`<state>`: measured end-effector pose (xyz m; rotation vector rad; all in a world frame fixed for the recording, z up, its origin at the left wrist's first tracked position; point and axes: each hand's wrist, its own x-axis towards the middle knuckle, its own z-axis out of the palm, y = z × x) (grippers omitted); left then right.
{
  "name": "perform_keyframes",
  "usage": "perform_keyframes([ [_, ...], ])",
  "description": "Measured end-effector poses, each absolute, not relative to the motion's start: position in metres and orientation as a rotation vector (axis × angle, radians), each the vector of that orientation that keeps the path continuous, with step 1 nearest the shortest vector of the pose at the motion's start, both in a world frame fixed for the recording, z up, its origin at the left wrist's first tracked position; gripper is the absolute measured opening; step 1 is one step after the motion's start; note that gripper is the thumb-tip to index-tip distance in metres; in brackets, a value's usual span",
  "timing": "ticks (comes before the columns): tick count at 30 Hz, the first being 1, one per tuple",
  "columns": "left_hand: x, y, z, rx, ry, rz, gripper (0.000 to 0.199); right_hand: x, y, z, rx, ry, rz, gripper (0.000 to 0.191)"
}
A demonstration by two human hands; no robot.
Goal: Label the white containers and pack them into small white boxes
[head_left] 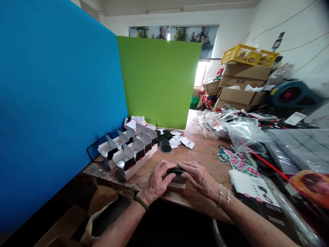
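Near the front edge of the table, a small white box point(178, 184) with a glossy dark top part point(175, 170) stands between my hands. My left hand point(158, 179) grips its left side, thumb across the front of the dark part. From the right, my right hand point(199, 176) curls its fingers over the top, with the thumb at the front right corner. What lies inside the box is hidden. To the left, several similar white and black boxes point(138, 168) stand in rows with raised flaps.
Dark round discs point(166, 148) and white printed cards point(187, 142) lie behind my hands. On the right are teal scissors point(222, 154), stickers point(241, 161), flat printed box blanks point(253, 188) and plastic bags point(246, 132). Blue point(59, 103) and green point(159, 82) panels border the table.
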<state>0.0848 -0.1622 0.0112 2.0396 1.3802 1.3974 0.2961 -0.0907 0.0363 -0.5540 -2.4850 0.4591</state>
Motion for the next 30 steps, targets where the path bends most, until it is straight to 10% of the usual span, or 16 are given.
perform_keyframes([
  [15,0.097,-0.168,-0.006,2.267,1.410,1.423,0.030,0.287,-0.115,0.001,-0.624,-2.554,-0.014,0.059],
  [22,0.035,-0.217,0.008,1.770,2.302,2.087,0.053,0.354,-0.075,0.008,-0.702,-2.530,0.369,0.045],
  [30,-0.033,-0.203,-0.007,1.130,2.160,1.896,0.103,0.427,0.011,0.082,-1.269,-2.837,0.226,0.023],
])
